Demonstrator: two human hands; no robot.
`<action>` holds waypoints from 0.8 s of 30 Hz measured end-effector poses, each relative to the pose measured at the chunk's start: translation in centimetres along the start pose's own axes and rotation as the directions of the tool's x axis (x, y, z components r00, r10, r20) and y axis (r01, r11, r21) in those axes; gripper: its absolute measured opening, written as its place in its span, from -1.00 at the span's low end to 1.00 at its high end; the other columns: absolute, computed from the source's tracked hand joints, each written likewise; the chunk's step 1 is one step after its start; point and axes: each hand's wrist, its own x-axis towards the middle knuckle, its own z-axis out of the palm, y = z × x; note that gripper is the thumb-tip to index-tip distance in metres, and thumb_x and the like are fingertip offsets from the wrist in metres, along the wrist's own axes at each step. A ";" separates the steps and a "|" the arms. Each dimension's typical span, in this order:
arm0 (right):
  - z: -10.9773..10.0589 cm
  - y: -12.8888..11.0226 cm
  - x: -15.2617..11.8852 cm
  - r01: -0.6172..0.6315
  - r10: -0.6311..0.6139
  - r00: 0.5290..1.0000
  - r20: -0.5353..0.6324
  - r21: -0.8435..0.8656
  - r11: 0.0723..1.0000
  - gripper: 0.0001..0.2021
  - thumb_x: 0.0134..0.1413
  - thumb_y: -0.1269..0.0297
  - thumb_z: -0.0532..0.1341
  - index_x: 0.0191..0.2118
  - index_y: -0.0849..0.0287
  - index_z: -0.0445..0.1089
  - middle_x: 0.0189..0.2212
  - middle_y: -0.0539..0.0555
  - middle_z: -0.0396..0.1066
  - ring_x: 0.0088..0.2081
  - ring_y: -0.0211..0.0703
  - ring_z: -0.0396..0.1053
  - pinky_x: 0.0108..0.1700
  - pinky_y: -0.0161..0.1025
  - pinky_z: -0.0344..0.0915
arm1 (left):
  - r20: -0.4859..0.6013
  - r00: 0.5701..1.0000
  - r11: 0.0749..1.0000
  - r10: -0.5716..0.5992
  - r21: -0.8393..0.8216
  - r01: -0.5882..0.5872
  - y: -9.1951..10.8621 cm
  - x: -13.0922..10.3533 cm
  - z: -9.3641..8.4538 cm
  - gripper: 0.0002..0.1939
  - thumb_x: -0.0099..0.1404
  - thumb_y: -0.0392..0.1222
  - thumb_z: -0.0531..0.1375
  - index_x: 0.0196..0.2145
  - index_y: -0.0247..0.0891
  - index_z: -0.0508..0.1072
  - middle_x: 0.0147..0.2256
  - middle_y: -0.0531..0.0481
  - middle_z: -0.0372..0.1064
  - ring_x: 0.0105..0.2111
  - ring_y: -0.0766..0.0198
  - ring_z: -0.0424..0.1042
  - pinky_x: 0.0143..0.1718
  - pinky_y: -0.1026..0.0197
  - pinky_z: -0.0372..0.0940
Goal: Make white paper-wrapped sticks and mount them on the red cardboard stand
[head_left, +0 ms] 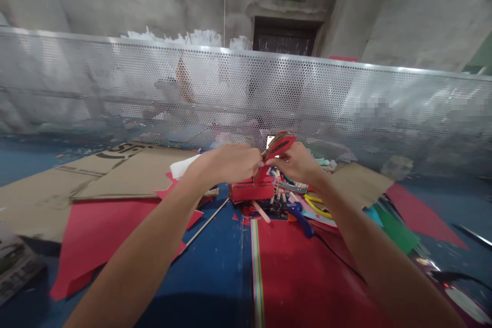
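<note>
L hand: fingers curled, pinched narrow at the near L end of a red-faced cardboard pc. R hand: thumb on its lower side, other fingers mostly hidden, so can't tell their exact grip. To do this well: keep both pinches close to the seam, apply light, even pressure w/ thumbs & don't crease the facing; bare corrugated edges prob. crush easily.

The pc is btwn the hands, tilted up to the R, above a red box-like form; can't tell if the two are joined. Looks: red face w/ a long dark patch, brown raw edges, layered or folded.

Further out: blue glue gun & yellow-handled tool nearby, R side; stick & brown cardboard sheets, L side; red sheet up front.
</note>
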 end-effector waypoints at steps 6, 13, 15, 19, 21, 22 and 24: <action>-0.3 1.1 -0.6 -0.075 0.075 0.997 0.014 -0.020 0.997 -0.76 0.18 0.08 0.24 -0.29 0.12 0.56 -0.34 0.09 0.52 -0.34 -0.11 0.43 -0.32 -0.23 0.35 | -0.078 0.997 1.000 0.009 -0.027 -0.011 -0.4 0.1 0.1 -0.71 0.40 -0.20 -0.03 -0.29 -0.24 0.48 -0.35 -0.09 0.47 -0.41 0.24 0.40 -0.35 0.19 0.14; -0.6 1.3 -1.0 -0.167 0.169 0.985 -0.017 0.093 0.982 -0.77 0.15 0.09 0.27 -0.26 0.12 0.59 -0.36 0.06 0.54 -0.35 -0.14 0.46 -0.35 -0.27 0.42 | -0.147 0.989 0.999 -0.003 0.039 0.009 -1.3 0.1 0.3 -0.77 0.37 -0.25 0.01 -0.25 -0.25 0.47 -0.28 -0.09 0.50 -0.32 0.19 0.44 -0.30 0.18 0.19; -0.6 1.2 -1.0 -0.172 0.174 0.985 -0.007 0.130 0.976 -0.78 0.13 0.10 0.28 -0.25 0.11 0.60 -0.35 0.06 0.54 -0.32 -0.12 0.48 -0.31 -0.25 0.44 | -0.145 0.989 0.999 -0.015 0.035 0.021 -1.2 -0.1 0.0 -0.77 0.36 -0.26 0.02 -0.24 -0.25 0.48 -0.29 -0.09 0.50 -0.32 0.18 0.45 -0.29 0.18 0.20; -0.6 1.5 -1.2 -0.170 0.171 0.985 0.009 0.189 0.967 -0.79 0.16 0.14 0.26 -0.22 0.10 0.60 -0.31 0.08 0.56 -0.25 -0.06 0.50 -0.21 -0.18 0.46 | -0.108 0.994 0.999 -0.015 0.031 0.018 -0.7 -0.7 -0.8 -0.73 0.37 -0.26 -0.01 -0.27 -0.24 0.50 -0.33 -0.08 0.50 -0.32 0.16 0.44 -0.27 0.15 0.20; -0.6 1.6 -1.2 -0.170 0.171 0.985 0.010 0.210 0.963 -0.80 0.17 0.17 0.25 -0.21 0.10 0.60 -0.28 0.08 0.56 -0.22 -0.04 0.51 -0.18 -0.16 0.46 | -0.090 0.996 0.999 -0.024 0.026 0.026 -0.5 -0.9 -1.0 -0.73 0.37 -0.27 0.00 -0.27 -0.24 0.51 -0.33 -0.07 0.50 -0.31 0.17 0.45 -0.26 0.16 0.20; -0.6 1.7 -1.3 -0.172 0.174 0.985 0.010 0.217 0.961 -0.81 0.16 0.18 0.25 -0.21 0.10 0.60 -0.28 0.08 0.56 -0.22 -0.04 0.51 -0.18 -0.16 0.46 | -0.088 0.996 0.999 -0.021 0.022 0.023 -0.4 -0.9 -0.9 -0.75 0.37 -0.27 0.01 -0.25 -0.23 0.51 -0.32 -0.06 0.51 -0.31 0.17 0.45 -0.25 0.16 0.20; -0.7 1.8 -1.3 -0.176 0.180 0.984 0.004 0.230 0.957 -0.82 0.14 0.17 0.27 -0.24 0.10 0.60 -0.29 0.08 0.56 -0.23 -0.03 0.51 -0.20 -0.16 0.47 | -0.089 0.996 1.000 0.013 0.019 -0.011 -0.3 -0.7 -0.5 -0.77 0.36 -0.28 0.03 -0.23 -0.23 0.50 -0.28 -0.06 0.51 -0.29 0.18 0.45 -0.23 0.16 0.20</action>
